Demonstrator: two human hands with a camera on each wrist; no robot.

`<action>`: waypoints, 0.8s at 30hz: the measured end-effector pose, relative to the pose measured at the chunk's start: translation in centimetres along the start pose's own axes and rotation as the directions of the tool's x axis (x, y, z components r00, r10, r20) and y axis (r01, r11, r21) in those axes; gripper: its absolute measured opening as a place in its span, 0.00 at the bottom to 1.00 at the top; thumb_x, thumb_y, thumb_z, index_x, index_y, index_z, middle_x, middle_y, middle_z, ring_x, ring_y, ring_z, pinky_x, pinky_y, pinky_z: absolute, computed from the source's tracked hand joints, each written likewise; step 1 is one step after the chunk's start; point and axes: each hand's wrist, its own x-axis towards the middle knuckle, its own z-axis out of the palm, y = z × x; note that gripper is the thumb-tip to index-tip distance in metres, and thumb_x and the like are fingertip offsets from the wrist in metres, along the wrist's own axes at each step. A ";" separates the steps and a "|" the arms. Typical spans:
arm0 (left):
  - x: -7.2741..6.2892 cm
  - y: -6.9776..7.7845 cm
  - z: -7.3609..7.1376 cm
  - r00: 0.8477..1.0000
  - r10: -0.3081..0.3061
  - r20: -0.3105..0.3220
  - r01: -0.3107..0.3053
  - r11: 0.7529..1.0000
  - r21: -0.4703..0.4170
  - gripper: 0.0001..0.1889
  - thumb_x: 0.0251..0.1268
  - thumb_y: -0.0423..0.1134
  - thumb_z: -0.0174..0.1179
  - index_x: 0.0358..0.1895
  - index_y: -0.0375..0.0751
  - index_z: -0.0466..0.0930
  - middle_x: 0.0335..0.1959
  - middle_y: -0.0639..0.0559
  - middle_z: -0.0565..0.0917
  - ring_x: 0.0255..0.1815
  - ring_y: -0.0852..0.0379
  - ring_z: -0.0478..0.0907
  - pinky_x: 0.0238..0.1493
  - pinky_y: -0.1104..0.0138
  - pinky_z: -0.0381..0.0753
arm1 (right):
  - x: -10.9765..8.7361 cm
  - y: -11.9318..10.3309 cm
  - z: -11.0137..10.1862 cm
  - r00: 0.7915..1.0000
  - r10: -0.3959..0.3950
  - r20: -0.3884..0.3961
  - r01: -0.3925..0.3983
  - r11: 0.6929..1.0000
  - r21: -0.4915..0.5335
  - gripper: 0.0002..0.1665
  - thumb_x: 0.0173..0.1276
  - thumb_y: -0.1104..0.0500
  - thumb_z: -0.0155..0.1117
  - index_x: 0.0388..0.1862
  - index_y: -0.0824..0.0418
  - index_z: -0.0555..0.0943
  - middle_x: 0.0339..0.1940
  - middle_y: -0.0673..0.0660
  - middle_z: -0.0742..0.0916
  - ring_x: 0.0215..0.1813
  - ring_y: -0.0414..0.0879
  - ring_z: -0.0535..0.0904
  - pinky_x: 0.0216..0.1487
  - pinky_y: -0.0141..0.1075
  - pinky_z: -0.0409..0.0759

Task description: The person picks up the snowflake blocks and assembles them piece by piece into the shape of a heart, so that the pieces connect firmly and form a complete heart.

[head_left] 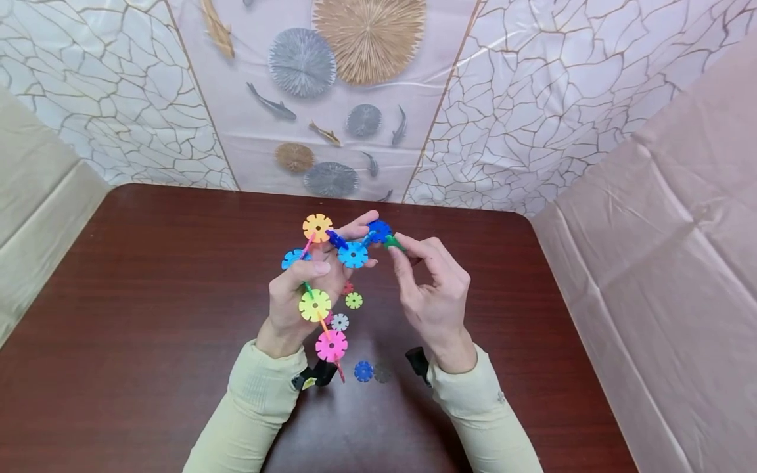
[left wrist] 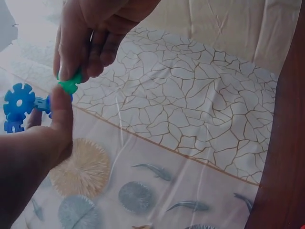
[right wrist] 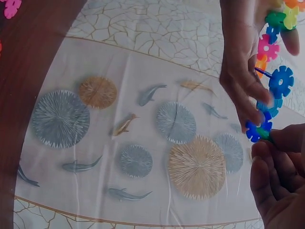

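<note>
A chain of notched plastic discs, slotted edge to edge, lies across my left hand (head_left: 285,305), which holds it with the thumb over it. Along the chain are an orange disc (head_left: 310,223), a yellow-green disc (head_left: 307,309) and a pink disc (head_left: 323,343), the last hanging near the left wrist. On the other side come a light blue disc (head_left: 361,256) and a dark blue disc (head_left: 381,226) at the left fingertips. My right hand (head_left: 439,295) pinches a green disc (left wrist: 70,86) between thumb and index finger, right at the dark blue disc's edge. Fingers partly hide the green disc.
Below the hands, loose discs lie on the dark brown table (head_left: 148,315): a yellow-green one (head_left: 353,306), a white one (head_left: 334,324), a blue one (head_left: 358,373) and a dark grey one (head_left: 384,374) among them. Patterned sheeting (head_left: 520,105) rises behind the table.
</note>
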 end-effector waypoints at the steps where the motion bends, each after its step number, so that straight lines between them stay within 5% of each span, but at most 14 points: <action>1: 0.0 0.0 0.0 1.000 0.003 0.004 -0.003 1.000 0.007 0.24 0.61 0.38 0.43 0.60 0.34 0.73 0.75 0.35 0.55 0.72 0.38 0.55 0.65 0.48 0.62 | 0.0 0.0 0.0 1.000 0.003 0.003 -0.003 1.000 0.000 0.14 0.61 0.68 0.70 0.46 0.70 0.84 0.29 0.56 0.85 0.30 0.44 0.78 0.34 0.31 0.80; 11: -0.2 0.3 0.6 1.000 -0.003 0.020 0.000 0.993 0.114 0.18 0.63 0.37 0.45 0.54 0.38 0.75 0.76 0.37 0.54 0.74 0.38 0.51 0.69 0.48 0.58 | -0.4 0.0 0.0 0.999 -0.002 0.033 0.002 1.000 -0.012 0.15 0.61 0.67 0.70 0.48 0.67 0.85 0.29 0.56 0.84 0.30 0.44 0.78 0.35 0.31 0.80; 18: -0.1 0.1 0.4 0.997 0.009 -0.079 -0.009 1.000 -0.002 0.17 0.65 0.37 0.42 0.49 0.35 0.78 0.73 0.34 0.60 0.74 0.36 0.53 0.67 0.46 0.59 | -0.6 0.0 0.7 0.999 -0.017 -0.037 0.018 1.000 0.014 0.14 0.62 0.66 0.70 0.47 0.68 0.84 0.29 0.58 0.85 0.29 0.46 0.78 0.34 0.32 0.80; 24: -0.1 -0.2 0.7 0.993 0.054 -0.104 -0.045 0.995 0.092 0.17 0.65 0.37 0.42 0.49 0.36 0.78 0.71 0.34 0.63 0.72 0.35 0.56 0.65 0.48 0.65 | -0.5 -0.2 0.8 0.999 -0.026 -0.045 0.026 1.000 0.009 0.14 0.63 0.64 0.69 0.46 0.69 0.84 0.28 0.58 0.84 0.29 0.45 0.78 0.32 0.35 0.81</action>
